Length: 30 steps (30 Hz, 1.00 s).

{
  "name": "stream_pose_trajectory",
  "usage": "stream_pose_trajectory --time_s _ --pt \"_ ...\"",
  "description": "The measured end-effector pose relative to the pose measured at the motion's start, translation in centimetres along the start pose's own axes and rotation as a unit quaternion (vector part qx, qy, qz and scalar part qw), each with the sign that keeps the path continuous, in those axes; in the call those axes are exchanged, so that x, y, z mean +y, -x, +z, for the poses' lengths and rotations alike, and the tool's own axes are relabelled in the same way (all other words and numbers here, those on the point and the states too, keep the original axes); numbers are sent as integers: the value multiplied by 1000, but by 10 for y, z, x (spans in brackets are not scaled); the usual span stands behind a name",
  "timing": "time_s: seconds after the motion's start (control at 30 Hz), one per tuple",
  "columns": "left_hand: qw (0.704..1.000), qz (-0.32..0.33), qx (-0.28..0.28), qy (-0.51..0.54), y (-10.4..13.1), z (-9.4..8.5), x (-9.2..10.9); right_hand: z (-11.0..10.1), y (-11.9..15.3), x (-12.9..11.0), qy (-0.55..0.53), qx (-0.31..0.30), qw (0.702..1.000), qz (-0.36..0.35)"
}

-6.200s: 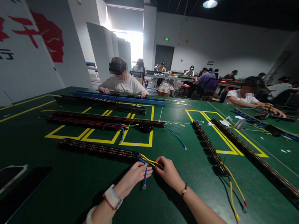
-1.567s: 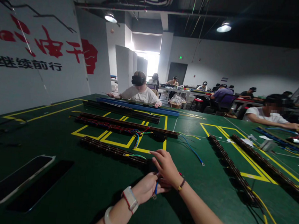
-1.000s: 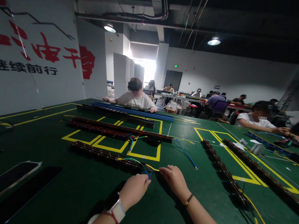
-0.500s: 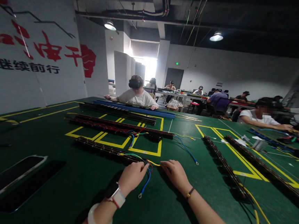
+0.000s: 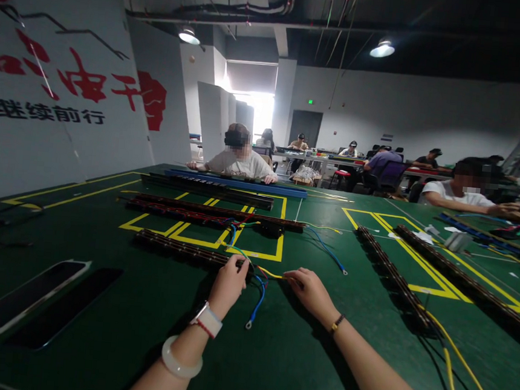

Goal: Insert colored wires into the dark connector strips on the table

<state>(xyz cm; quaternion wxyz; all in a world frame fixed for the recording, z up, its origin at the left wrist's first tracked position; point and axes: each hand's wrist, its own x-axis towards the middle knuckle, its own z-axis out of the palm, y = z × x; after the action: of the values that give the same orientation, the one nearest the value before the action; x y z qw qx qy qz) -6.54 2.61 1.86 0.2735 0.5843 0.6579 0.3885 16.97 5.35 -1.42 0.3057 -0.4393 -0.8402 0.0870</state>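
Observation:
A long dark strip (image 5: 173,247) with evenly spaced light marks lies on the green table, its right end under my left hand (image 5: 229,283). The fingers of that hand are closed around the wires at the strip's end. A green-yellow wire (image 5: 237,250) curves up past the fingertips. Between the hands runs a yellow wire (image 5: 270,273), its far end pinched in my right hand (image 5: 310,291). Below it a blue wire (image 5: 258,304) with a ring terminal hangs towards me on the tabletop. A short red wire shows near the same spot.
Behind lie another strip with red and blue wires (image 5: 185,214) and black channels (image 5: 214,192). Two more dark strips (image 5: 392,276) lie right, with yellow cables (image 5: 453,357). Two phones (image 5: 63,308) rest at left. A co-worker (image 5: 240,157) sits opposite; another sits right.
My left hand has lifted and turned slightly, and the green-yellow wire now arches upwards. My right hand still holds the yellow wire. The view has tilted a little.

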Motion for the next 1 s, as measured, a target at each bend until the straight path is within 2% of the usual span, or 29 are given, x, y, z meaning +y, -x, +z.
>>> stream_pose_trajectory --time_s 0.2,0.4,0.47,0.57,0.7,0.8,1.0 --pt "994 90 15 -67 2 6 3 -2 -2 -1 -42 1 999 19" --pt "966 159 -63 -196 12 7 14 -5 -2 -2 -87 -10 995 48" --pt "954 163 -78 -239 15 7 16 -6 -2 -1 -116 -11 991 66" --pt "952 167 -77 -246 17 7 18 -8 -3 -3 -148 -23 984 96" --pt "957 163 -65 -232 20 7 18 -10 -4 -12 -75 -50 993 79" --pt "947 164 -73 -265 23 10 16 -9 -3 -18 -13 -71 995 62" --pt "928 171 -104 -315 27 13 18 -1 -1 -21 -25 -79 994 77"
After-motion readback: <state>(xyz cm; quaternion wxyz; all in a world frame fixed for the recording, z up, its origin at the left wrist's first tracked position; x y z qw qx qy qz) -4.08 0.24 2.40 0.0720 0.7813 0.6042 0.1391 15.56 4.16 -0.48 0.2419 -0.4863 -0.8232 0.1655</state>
